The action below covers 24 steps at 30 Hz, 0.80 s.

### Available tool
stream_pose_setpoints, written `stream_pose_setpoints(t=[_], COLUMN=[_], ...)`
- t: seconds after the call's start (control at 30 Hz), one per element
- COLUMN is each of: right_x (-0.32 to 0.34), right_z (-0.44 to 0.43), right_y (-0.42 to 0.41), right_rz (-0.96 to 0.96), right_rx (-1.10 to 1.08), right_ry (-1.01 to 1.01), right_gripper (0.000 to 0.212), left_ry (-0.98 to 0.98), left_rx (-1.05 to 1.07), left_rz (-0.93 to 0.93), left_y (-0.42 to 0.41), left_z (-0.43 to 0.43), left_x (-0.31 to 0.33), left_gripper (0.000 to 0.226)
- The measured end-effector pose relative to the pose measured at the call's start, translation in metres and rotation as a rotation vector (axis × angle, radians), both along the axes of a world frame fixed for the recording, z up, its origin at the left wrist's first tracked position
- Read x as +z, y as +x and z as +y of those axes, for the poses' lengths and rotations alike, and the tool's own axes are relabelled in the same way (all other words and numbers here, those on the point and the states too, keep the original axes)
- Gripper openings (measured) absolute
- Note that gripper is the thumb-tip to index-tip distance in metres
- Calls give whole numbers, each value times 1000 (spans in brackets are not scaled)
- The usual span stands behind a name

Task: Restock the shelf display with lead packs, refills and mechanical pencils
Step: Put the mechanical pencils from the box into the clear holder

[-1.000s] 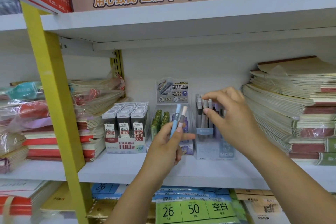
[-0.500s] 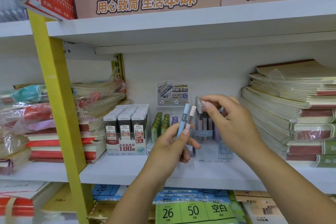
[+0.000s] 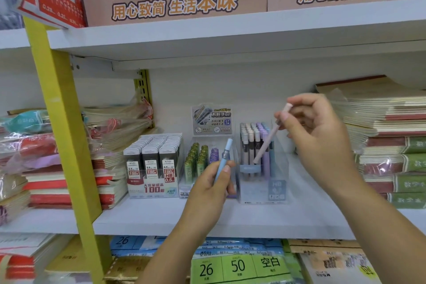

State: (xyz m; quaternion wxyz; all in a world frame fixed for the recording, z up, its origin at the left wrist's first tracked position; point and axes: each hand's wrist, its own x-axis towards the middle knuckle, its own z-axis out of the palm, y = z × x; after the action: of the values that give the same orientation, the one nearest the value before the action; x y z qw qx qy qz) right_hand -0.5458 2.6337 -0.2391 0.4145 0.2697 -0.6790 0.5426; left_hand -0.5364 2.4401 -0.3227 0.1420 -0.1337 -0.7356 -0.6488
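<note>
Pencil-restocking step: right hand [image 3: 320, 138] pinches a tilted pink pencil [image 3: 268, 140], tip over the clear pencil box [image 3: 276, 189]; left hand [image 3: 206, 191] grips a blue pencil [image 3: 224, 157]. Next move likely requires uprighting, then lowering into a free slot.

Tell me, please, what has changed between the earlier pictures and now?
The right hand left the pencil tops in the clear display box, took the pink pencil from the left hand and now pinches it tilted, tip toward the box. The left hand still holds the blue pencil. The lead packs stayed put.
</note>
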Motion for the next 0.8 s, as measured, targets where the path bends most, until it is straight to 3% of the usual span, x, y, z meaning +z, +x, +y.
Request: stream_pose_setpoints(t=[0.2,0.53,0.8], right_x=[-19,-22,-25], right_z=[-11,-14,-16], right_y=[-14,-23,-28], right_rz=[-82,-105,-41], right_rx=[-126,-76,-243], right_ry=[257,283,294], right_gripper=[16,18,22], left_ry=[114,19,90], left_rx=[-40,-8,-31], left_rz=[-46,5,33], left_y=[-5,-4,-4], left_z=[0,-4,-5], left_x=[-1,-3,-1], left_gripper=[27,20,24])
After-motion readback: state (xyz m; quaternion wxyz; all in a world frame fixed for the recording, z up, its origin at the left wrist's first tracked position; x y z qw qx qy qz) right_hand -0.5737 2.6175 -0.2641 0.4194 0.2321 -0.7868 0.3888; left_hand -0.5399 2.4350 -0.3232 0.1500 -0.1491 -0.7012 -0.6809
